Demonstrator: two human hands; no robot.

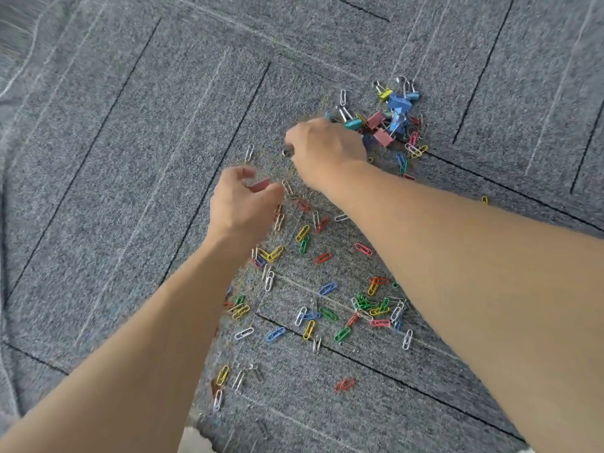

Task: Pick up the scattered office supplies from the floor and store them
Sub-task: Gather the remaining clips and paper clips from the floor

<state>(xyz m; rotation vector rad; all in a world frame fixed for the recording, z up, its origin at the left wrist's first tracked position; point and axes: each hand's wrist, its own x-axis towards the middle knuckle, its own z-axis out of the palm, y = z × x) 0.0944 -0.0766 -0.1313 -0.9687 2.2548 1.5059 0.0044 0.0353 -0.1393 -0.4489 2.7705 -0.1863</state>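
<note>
**Office supplies lay scattered across the carpet, both hands among them**

Office supplies covered the middle of a grey carpet (130, 132) marked with thin dark lines. Coloured paper clips (327, 289) in red, yellow, green, blue, pink and white were strewn loosely between the two forearms and past them toward the near edge of the view. A pile of binder clips (394, 114), blue, teal, dull red and yellow, sat farther off, just beyond the right hand.

The left hand (240, 204) was low over the carpet, thumb and fingers curled round a red binder clip (260, 184), which showed between them.

The right hand (325, 148) was knuckles-up at the near edge of the binder clip pile, its fingers curled under. A small dark metal piece (287, 153) showed at its lower left edge, but I could not tell whether the hand gripped it or what it was.
</note>
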